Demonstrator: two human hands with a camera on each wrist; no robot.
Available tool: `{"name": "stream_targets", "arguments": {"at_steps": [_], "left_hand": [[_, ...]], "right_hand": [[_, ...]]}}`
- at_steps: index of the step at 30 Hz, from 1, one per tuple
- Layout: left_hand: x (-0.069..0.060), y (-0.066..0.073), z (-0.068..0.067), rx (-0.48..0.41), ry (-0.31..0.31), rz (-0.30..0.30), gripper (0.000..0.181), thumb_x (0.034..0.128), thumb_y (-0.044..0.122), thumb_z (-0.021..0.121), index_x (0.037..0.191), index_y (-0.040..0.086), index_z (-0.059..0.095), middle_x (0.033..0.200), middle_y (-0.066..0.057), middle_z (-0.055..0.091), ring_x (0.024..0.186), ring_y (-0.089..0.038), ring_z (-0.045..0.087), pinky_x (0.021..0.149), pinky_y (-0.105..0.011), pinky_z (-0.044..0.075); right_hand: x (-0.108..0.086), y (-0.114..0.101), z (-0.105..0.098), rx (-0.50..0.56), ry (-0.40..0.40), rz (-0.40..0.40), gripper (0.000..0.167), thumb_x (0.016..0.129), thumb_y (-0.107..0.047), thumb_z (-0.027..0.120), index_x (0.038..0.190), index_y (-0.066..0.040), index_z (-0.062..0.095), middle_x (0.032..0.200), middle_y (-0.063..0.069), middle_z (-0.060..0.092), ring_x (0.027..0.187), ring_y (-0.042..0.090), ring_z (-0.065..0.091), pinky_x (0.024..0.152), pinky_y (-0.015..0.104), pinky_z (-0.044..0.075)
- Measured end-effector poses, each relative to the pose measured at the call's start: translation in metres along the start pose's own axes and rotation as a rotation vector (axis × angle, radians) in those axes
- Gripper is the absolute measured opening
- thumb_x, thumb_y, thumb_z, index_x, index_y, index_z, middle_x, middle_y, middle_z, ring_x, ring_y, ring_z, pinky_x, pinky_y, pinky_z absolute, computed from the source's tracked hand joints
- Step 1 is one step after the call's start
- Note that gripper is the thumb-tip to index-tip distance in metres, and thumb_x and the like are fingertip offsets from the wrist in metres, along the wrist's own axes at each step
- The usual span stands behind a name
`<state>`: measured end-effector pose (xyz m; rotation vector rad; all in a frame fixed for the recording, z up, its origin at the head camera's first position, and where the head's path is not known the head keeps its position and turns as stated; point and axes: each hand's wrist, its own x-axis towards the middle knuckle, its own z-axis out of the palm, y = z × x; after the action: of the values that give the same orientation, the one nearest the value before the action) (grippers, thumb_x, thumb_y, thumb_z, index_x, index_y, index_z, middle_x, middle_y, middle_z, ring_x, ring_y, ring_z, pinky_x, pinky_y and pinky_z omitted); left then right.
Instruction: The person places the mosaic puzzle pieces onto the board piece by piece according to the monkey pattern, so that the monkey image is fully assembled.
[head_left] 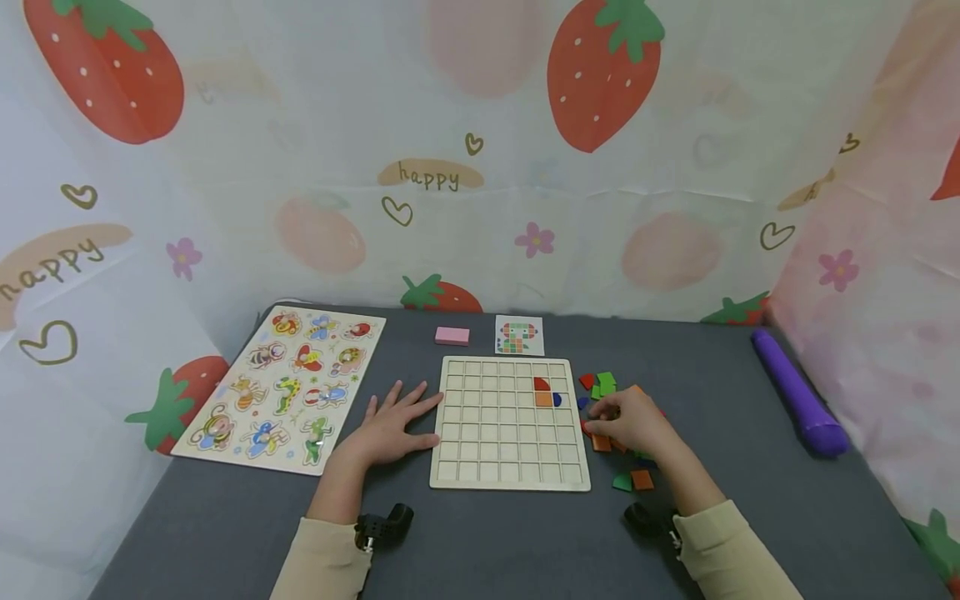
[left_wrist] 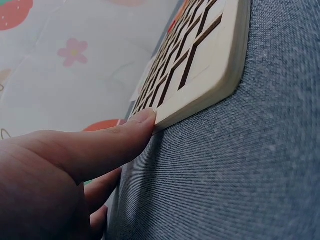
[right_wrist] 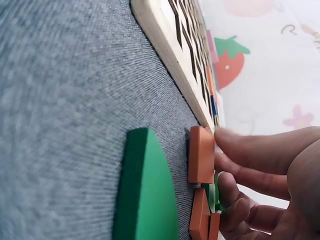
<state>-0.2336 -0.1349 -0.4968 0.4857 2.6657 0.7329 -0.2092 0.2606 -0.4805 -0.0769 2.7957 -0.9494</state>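
A square wooden grid board (head_left: 510, 483) lies on the table, holding a red quarter-round piece (head_left: 542, 384), an orange square (head_left: 543, 399) and a dark blue half-round piece (head_left: 557, 400) near its upper right. My left hand (head_left: 390, 429) rests spread at the board's left edge, and its thumb touches the rim in the left wrist view. Over the loose pieces right of the board is my right hand (head_left: 630, 421), fingers bent, thumb tip by a red piece (head_left: 585, 427). Its thumb is beside an orange block (right_wrist: 201, 155) in the right wrist view; whether it pinches anything is hidden.
A small pattern card (head_left: 519, 335) and a pink block (head_left: 452, 336) lie behind the board. An insect picture sheet (head_left: 281, 387) is at the left, a purple cylinder (head_left: 798, 392) at the far right. Green pieces (head_left: 605, 383) and an orange square (head_left: 642, 480) lie near my right hand.
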Motion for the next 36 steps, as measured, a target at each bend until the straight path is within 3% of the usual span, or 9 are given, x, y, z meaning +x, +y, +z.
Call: {"name": "stream_targets", "arguments": {"at_steps": [10,22,31,36], "left_hand": [[0.000,0.000,-0.001,-0.007,0.002,0.017,0.074,0.0931,0.045,0.070,0.157,0.027,0.039,0.168,-0.007,0.022,0.156,-0.042,-0.002,0.119,-0.069,-0.006],[0.001,-0.002,0.001,-0.005,0.007,0.016,0.074,0.0924,0.045,0.070,0.157,0.027,0.039,0.168,-0.007,0.023,0.156,-0.041,-0.002,0.119,-0.069,-0.006],[0.001,-0.004,0.001,-0.003,0.009,0.018,0.075,0.0923,0.046,0.070,0.157,0.027,0.038,0.168,-0.008,0.022,0.156,-0.041,-0.002,0.119,-0.069,-0.005],[0.000,-0.001,0.000,-0.003,0.008,0.012,0.074,0.0924,0.045,0.070,0.157,0.027,0.039,0.168,-0.008,0.023,0.157,-0.041,-0.001,0.120,-0.068,-0.005]], "right_hand": [[-0.001,0.003,-0.003,-0.014,-0.059,-0.008,0.018,0.085,-0.013,0.081,0.100,-0.007,0.074,0.090,0.005,0.066,0.078,0.019,0.058,0.065,0.035,0.050],[0.001,-0.003,-0.009,-0.008,-0.020,0.021,0.013,0.089,-0.014,0.077,0.089,-0.010,0.065,0.095,0.007,0.068,0.078,0.021,0.058,0.066,0.035,0.048],[0.003,-0.010,-0.013,0.049,0.006,-0.033,0.016,0.094,-0.021,0.073,0.105,-0.010,0.070,0.108,0.011,0.070,0.095,0.025,0.066,0.075,0.040,0.056],[0.004,-0.015,-0.011,0.048,0.012,-0.098,0.019,0.096,-0.021,0.070,0.111,-0.011,0.075,0.108,0.009,0.073,0.095,0.024,0.067,0.077,0.040,0.056]]}}
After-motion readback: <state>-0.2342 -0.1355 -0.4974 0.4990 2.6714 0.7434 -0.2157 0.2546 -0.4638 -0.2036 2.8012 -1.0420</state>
